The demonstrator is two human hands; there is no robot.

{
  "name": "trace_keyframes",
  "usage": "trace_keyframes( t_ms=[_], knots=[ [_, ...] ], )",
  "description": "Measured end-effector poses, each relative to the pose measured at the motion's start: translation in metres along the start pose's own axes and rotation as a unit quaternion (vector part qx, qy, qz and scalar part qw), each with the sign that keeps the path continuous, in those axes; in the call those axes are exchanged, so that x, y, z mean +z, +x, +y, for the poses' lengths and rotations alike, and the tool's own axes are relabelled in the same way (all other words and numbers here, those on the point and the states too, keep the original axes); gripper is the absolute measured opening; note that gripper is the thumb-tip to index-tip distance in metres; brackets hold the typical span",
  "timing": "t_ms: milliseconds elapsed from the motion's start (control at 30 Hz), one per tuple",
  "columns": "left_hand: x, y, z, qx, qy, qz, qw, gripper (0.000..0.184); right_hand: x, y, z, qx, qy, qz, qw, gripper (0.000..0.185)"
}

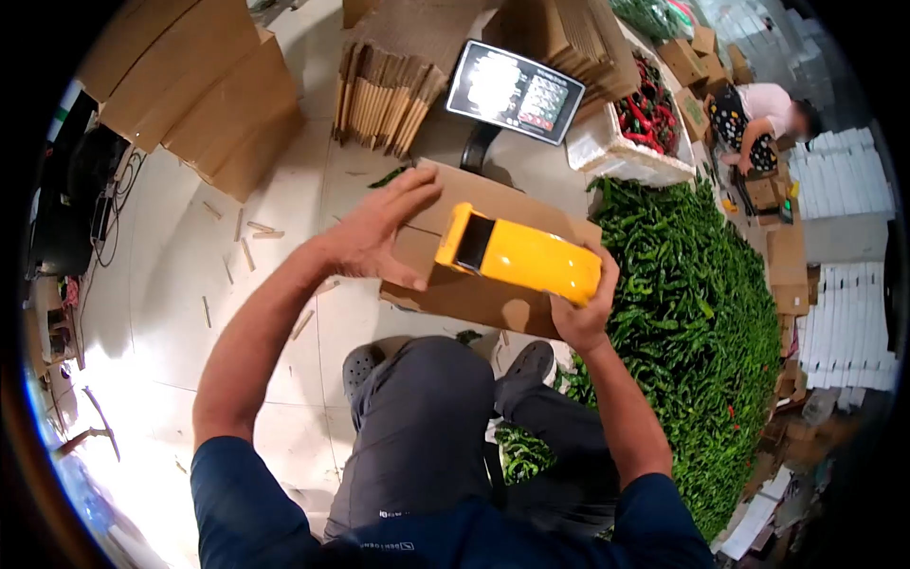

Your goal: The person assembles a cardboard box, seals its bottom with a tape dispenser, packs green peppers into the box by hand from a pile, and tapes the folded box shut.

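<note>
A closed cardboard box (438, 187) lies in front of me, above my knees. My right hand (588, 308) is wrapped around the right end of a yellow tape dispenser (536, 259), held on or just over the top of the box. The dispenser has a dark opening near its left end; any tape inside cannot be made out. My left hand (384, 232) is at the box's left end, fingers spread and thumb apart, holding no tool.
A scale display (517, 90) stands just beyond the box. Flattened cartons (389, 95) are stacked behind it. A large heap of green chillies (687, 332) lies to the right, below a foam box of red chillies (649, 114). Another person (758, 119) sits at the far right.
</note>
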State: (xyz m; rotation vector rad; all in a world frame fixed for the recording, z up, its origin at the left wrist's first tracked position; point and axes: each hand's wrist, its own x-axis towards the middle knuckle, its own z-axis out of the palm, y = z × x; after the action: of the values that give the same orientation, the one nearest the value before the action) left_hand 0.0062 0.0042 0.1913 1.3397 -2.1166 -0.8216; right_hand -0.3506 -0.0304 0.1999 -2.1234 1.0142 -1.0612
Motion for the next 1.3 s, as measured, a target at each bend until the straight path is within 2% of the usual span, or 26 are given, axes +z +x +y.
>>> trace_keyframes(
  t_ms=[33, 133, 167, 200, 367, 467, 533, 567, 633, 733, 767, 867, 900, 1000, 1067, 1100, 1167, 1200, 1233, 1267, 1300],
  knots=[
    [-0.002, -0.002, 0.002, -0.015, -0.011, -0.008, 1.000, 0.125, 0.000, -0.001, 0.001, 0.006, -0.021, 0.005, 1.000, 0.077],
    [-0.011, -0.002, 0.012, -0.052, -0.005, -0.018, 0.998, 0.121, -0.033, 0.020, -0.012, -0.021, -0.068, -0.091, 0.993, 0.080],
    [-0.011, -0.004, 0.009, -0.054, -0.008, -0.019, 0.998, 0.121, -0.053, 0.023, -0.019, 0.015, -0.115, -0.127, 0.985, 0.082],
    [-0.009, -0.004, 0.007, -0.054, -0.013, -0.021, 0.998, 0.121, -0.071, 0.024, -0.024, 0.054, -0.115, -0.123, 0.984, 0.076],
    [-0.005, -0.004, 0.014, -0.078, -0.036, -0.022, 0.996, 0.125, -0.197, 0.011, -0.008, 0.114, -0.208, -0.147, 0.960, 0.069],
    [-0.008, -0.001, 0.017, -0.089, -0.008, -0.032, 0.995, 0.124, -0.221, -0.002, 0.011, 0.154, -0.218, -0.133, 0.954, 0.071],
    [-0.012, 0.002, 0.022, -0.099, 0.003, -0.047, 0.994, 0.123, -0.213, -0.016, 0.032, 0.128, -0.228, -0.133, 0.956, 0.070],
    [-0.013, 0.001, 0.021, -0.092, 0.055, -0.057, 0.993, 0.123, -0.204, -0.025, 0.048, 0.115, -0.231, -0.134, 0.957, 0.070],
    [-0.014, 0.001, 0.021, -0.076, 0.159, -0.075, 0.982, 0.121, -0.180, -0.053, 0.090, 0.157, -0.181, -0.088, 0.967, 0.068],
    [-0.012, 0.010, 0.050, -0.090, 0.379, -0.111, 0.914, 0.119, -0.121, -0.086, 0.129, 0.223, -0.102, -0.033, 0.969, 0.061],
    [0.003, 0.014, 0.052, -0.081, 0.399, -0.081, 0.910, 0.116, -0.098, -0.096, 0.147, 0.231, -0.052, -0.014, 0.971, 0.059],
    [0.050, 0.055, 0.084, -0.028, 0.304, -0.074, 0.949, 0.111, -0.033, -0.121, 0.184, 0.263, 0.077, 0.056, 0.960, 0.062],
    [0.069, 0.075, 0.098, 0.005, 0.301, -0.079, 0.950, 0.109, -0.047, -0.107, 0.160, 0.226, -0.011, 0.024, 0.974, 0.062],
    [0.127, 0.132, 0.143, 0.088, 0.287, -0.059, 0.952, 0.102, -0.060, -0.097, 0.180, 0.136, 0.035, -0.058, 0.988, 0.057],
    [0.147, 0.155, 0.159, 0.119, 0.288, -0.056, 0.948, 0.097, -0.070, -0.086, 0.187, 0.207, 0.129, -0.143, 0.959, 0.051],
    [0.155, 0.162, 0.164, 0.136, 0.289, -0.055, 0.946, 0.095, -0.078, -0.066, 0.175, 0.300, 0.210, -0.200, 0.909, 0.046],
    [0.161, 0.163, 0.167, 0.127, 0.298, -0.054, 0.944, 0.090, -0.089, -0.044, 0.147, 0.205, 0.084, -0.269, 0.937, 0.043],
    [0.160, 0.164, 0.167, 0.123, 0.303, -0.055, 0.943, 0.087, -0.090, -0.037, 0.136, 0.015, -0.135, -0.266, 0.954, 0.045],
    [0.155, 0.163, 0.172, 0.111, 0.285, -0.066, 0.950, 0.080, -0.089, -0.031, 0.129, 0.057, -0.164, -0.311, 0.934, 0.053],
    [0.156, 0.160, 0.169, 0.112, 0.290, -0.071, 0.948, 0.080, -0.085, -0.038, 0.137, 0.146, -0.133, -0.315, 0.928, 0.053],
    [0.154, 0.159, 0.167, 0.115, 0.296, -0.074, 0.945, 0.080, -0.078, -0.043, 0.143, 0.115, -0.138, -0.327, 0.928, 0.049]
  ],
)
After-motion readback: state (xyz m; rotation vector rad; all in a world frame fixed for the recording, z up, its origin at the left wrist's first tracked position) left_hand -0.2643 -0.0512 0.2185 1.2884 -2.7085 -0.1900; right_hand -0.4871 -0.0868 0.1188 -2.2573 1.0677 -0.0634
